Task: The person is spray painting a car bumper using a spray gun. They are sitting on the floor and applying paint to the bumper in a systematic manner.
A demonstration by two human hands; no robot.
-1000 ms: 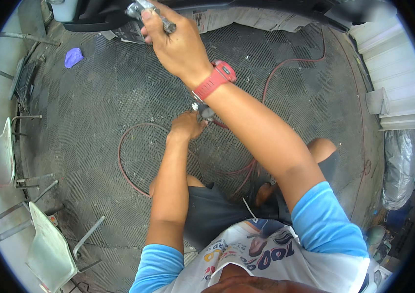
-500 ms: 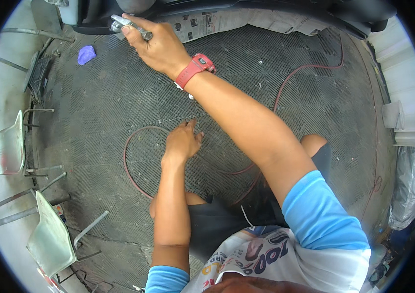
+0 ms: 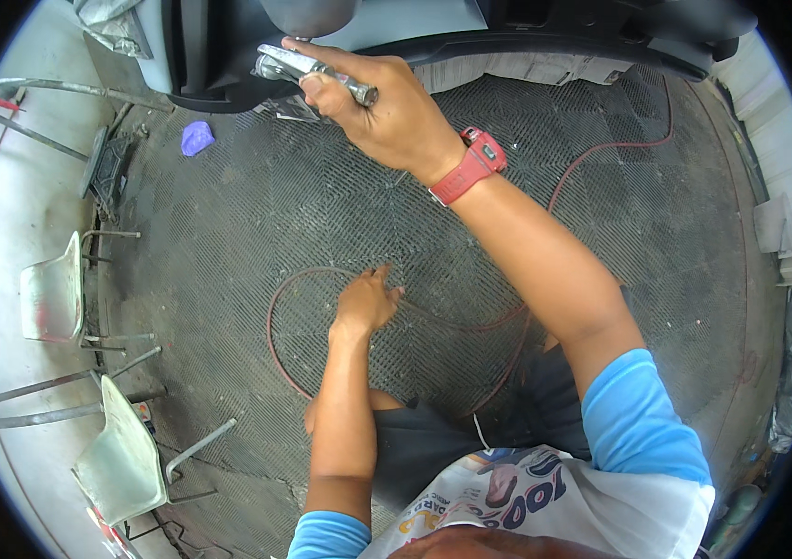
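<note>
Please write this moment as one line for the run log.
right hand: grips metal ratchet tool, raised near dark car body | left hand: on ribbed floor mat beside red hose, holds nothing visible

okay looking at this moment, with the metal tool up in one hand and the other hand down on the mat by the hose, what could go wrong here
The right hand grips the metal tool overhead near the dark vehicle edge; a slip could knock knuckles against it. The left hand rests on the grid mat beside the red hose, which loops near the knees and might snag.
</note>
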